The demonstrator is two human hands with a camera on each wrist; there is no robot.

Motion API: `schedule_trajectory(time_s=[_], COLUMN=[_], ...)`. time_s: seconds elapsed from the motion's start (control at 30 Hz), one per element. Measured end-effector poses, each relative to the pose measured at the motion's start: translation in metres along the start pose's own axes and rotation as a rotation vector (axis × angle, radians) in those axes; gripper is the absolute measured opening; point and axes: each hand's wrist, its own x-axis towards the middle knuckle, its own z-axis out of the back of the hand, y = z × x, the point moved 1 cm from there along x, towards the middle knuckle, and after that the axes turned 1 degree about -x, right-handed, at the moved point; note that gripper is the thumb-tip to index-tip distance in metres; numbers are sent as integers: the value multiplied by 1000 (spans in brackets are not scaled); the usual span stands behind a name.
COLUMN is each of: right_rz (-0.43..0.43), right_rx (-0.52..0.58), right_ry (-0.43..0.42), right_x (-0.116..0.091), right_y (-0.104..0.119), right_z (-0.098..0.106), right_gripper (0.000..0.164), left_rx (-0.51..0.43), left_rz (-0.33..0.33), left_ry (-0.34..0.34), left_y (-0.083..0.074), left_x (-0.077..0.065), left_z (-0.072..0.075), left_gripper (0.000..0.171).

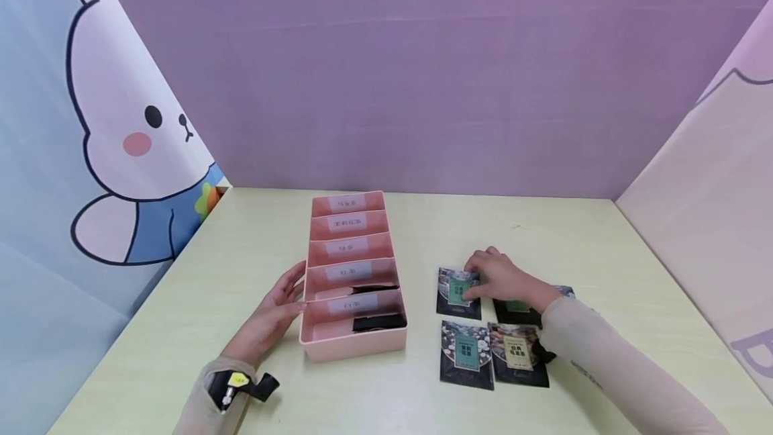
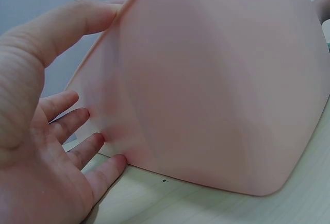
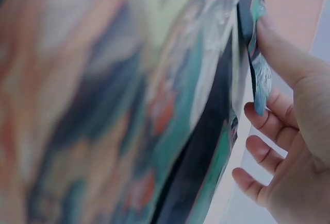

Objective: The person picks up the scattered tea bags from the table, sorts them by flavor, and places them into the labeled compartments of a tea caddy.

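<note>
My left hand (image 1: 268,321) rests on the left side of a pink divided box (image 1: 356,344). In the left wrist view, its thumb touches the rim and its fingertips lie against the outer wall (image 2: 196,95). Over on the right, my right hand (image 1: 504,279) pinches the edge of a dark tea sachet (image 1: 453,291) with a green label. The right wrist view shows the thumb on that sachet (image 3: 261,82), with the fingers at its edge. Dark sachets (image 1: 380,322) stand in the box's two nearest compartments.
Two tea sachets lie nearer me, one with a teal label (image 1: 466,354) and one with a cream label (image 1: 518,354). Another green-labelled sachet (image 1: 516,313) is partly under my right forearm. White labels mark the box's dividers. A purple cloth (image 1: 423,86) hangs behind the table.
</note>
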Motion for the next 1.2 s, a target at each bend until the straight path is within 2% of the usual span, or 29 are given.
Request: schedule_trajectory(time_s=[0.23,0.3,0.57,0.93,1.2], right_rz=[-107,-114,-121,-214,-236], right_rx=[274,321,411,559,603], right_ry=[7,-8,-79,-83,-99], right_x=[4,5,8,12,19], right_y=[-1,-1,0,2,11], right_z=[4,5,9,17,34], right_gripper=[25,20,8,8,7], left_rx=[-1,0,2,2,5], left_rz=[-9,-14,-4,3,-23], left_ry=[2,2,-10,-1,6], left_y=[-1,-1,-1,-2,-3], left_x=[-1,-1,-1,-1,-1], left_z=[-1,-1,0,-2,-2], left_gripper=[83,82,82,80,82])
